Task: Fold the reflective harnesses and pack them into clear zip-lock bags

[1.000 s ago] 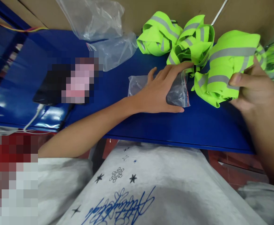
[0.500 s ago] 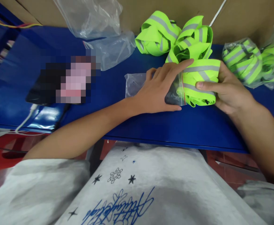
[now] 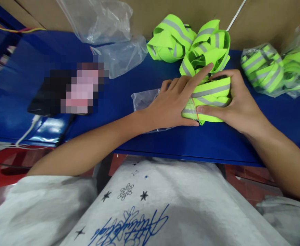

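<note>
My right hand (image 3: 244, 106) grips a rolled neon-yellow reflective strap (image 3: 212, 91) with grey stripes, its thumb pressed along the front. The roll's left end sits within the mouth of a clear zip bag (image 3: 143, 100), where a red seal line crosses it. Over the bag lies my left hand (image 3: 169, 104), index finger above the mouth and thumb below, holding the bag around the roll. Much of the bag is hidden under this hand. Just behind are two loose neon strap bundles, one at the left (image 3: 174, 39) and one nearer the right hand (image 3: 208, 44).
At the right stand neon straps in clear bags (image 3: 264, 68). Clear plastic bags (image 3: 121, 56) lie at the back left. A black device (image 3: 46, 97) with a white cable and a blurred-out item rest on the left of the blue table (image 3: 150, 145). Cardboard (image 3: 144, 13) rises behind.
My right hand has moved left and slightly down, carrying the strap roll further into the bag's mouth. My left hand stays almost in place on the bag.
</note>
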`<action>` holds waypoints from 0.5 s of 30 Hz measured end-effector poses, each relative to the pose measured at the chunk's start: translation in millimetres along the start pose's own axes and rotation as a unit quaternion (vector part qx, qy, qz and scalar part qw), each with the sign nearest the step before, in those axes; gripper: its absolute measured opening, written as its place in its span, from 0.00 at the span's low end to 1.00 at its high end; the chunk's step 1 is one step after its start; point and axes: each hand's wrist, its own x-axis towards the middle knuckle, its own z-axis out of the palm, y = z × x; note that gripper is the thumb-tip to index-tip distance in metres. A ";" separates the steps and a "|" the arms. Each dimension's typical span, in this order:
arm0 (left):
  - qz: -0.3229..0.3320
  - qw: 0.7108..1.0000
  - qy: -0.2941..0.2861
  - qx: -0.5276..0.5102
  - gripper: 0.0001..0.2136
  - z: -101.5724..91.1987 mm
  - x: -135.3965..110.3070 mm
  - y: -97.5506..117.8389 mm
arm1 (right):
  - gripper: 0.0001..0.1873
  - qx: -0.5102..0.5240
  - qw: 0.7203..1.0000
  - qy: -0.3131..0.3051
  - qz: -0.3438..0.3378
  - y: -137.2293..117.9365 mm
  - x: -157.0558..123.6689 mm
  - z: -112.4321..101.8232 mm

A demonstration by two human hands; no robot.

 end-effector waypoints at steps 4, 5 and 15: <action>0.014 0.999 0.013 0.034 0.60 -3.1 -2.6 2.8 | 0.27 0.033 0.999 -0.040 0.009 -2.7 -3.7 0.4; 0.023 0.999 0.016 0.045 0.57 -4.3 -3.9 4.2 | 0.24 0.033 0.999 -0.030 -0.001 -2.3 -4.2 0.8; 0.019 0.996 0.040 0.075 0.54 -7.3 -5.4 6.0 | 0.26 -0.041 0.996 0.045 -0.067 -8.1 -5.2 4.8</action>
